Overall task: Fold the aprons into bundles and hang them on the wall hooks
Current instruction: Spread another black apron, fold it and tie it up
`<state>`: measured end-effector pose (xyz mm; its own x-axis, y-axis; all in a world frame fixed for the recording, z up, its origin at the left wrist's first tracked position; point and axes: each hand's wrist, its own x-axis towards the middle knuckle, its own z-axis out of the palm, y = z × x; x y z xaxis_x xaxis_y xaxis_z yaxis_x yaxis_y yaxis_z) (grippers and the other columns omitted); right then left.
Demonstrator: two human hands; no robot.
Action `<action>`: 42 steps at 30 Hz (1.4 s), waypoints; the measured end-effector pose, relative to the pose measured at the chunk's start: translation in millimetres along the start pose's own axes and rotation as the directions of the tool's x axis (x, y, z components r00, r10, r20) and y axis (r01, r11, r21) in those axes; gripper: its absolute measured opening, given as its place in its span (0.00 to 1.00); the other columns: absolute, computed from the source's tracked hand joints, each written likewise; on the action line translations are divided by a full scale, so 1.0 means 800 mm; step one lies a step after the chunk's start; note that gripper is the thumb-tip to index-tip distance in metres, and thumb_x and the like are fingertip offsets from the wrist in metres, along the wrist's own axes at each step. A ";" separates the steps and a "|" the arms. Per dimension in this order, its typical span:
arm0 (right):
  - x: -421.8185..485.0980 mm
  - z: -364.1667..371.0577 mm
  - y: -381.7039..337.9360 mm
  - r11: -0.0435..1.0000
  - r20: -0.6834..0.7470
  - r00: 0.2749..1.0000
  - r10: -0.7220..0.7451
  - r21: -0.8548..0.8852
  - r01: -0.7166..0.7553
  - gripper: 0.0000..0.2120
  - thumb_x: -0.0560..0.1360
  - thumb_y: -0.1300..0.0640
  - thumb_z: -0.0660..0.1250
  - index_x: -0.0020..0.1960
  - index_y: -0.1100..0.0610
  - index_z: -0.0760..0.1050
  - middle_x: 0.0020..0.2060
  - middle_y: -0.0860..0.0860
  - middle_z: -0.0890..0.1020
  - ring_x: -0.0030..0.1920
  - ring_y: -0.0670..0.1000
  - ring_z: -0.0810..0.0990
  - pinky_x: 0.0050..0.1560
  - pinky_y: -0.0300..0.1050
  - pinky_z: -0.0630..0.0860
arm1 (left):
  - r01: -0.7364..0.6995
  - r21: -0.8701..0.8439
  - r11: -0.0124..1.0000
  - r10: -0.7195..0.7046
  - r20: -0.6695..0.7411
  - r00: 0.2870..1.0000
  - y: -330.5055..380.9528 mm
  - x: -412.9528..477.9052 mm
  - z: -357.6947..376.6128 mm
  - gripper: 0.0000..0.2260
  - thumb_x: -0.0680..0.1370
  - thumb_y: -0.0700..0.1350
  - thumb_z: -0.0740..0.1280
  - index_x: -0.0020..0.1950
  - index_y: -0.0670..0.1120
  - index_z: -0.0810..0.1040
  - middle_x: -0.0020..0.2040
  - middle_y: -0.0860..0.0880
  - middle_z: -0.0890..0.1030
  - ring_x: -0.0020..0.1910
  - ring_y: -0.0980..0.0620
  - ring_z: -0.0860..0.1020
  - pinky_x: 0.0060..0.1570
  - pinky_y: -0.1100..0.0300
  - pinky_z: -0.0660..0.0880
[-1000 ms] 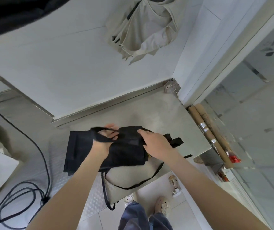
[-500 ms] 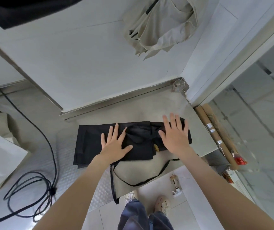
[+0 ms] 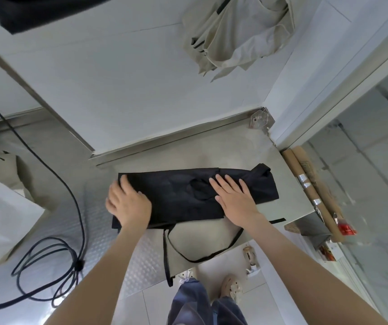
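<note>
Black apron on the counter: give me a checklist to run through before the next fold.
1. Black apron lies flat as a folded strip on the counter: ok.
2. Right hand presses flat on the apron's right half: ok.
3. Left hand has hold of the left end: cannot tell; it rests there, but the view does not show a grip on the edge.
4. Strap tucked into the bundle: not ok; it loops out in front and one end hangs over the counter's front edge.
5. Free wall hook: cannot tell; the beige apron hangs on the wall and no bare hook shows.
</note>
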<state>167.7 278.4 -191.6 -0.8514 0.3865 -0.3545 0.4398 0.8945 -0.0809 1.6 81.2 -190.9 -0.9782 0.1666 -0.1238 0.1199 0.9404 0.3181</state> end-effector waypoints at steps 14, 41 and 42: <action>0.005 -0.005 -0.047 0.995 -0.096 0.991 0.088 0.047 -0.084 0.27 0.81 0.59 0.55 0.78 0.59 0.51 0.67 0.54 0.65 0.62 0.54 0.66 0.61 0.44 0.67 | 0.620 -0.508 0.598 -0.058 0.744 0.665 -0.002 0.047 -0.110 0.14 0.76 0.48 0.68 0.59 0.45 0.74 0.53 0.44 0.81 0.50 0.43 0.79 0.52 0.49 0.77; -0.013 -0.064 -0.072 -0.032 0.239 0.946 0.221 0.971 -0.238 0.06 0.74 0.61 0.68 0.49 0.51 0.77 0.43 0.47 0.82 0.47 0.48 0.80 0.47 0.39 0.75 | 0.704 -0.466 0.536 0.081 0.858 0.507 0.072 -0.017 -0.032 0.43 0.72 0.69 0.63 0.65 0.30 0.70 0.58 0.27 0.74 0.57 0.31 0.76 0.60 0.44 0.75; -0.017 -0.063 -0.082 0.002 0.252 0.948 0.192 0.966 -0.257 0.07 0.73 0.61 0.69 0.48 0.50 0.76 0.43 0.47 0.82 0.48 0.48 0.80 0.47 0.38 0.75 | 0.746 -0.446 0.494 0.118 0.885 0.451 0.067 -0.016 -0.036 0.47 0.69 0.70 0.65 0.70 0.31 0.64 0.65 0.27 0.68 0.59 0.30 0.74 0.62 0.43 0.73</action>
<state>135.8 226.3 -134.5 -0.6510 0.4822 -0.5863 0.4961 -0.3144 -0.8094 15.7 120.6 -145.2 -0.2774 0.4480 -0.8499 -0.7466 0.4563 0.4842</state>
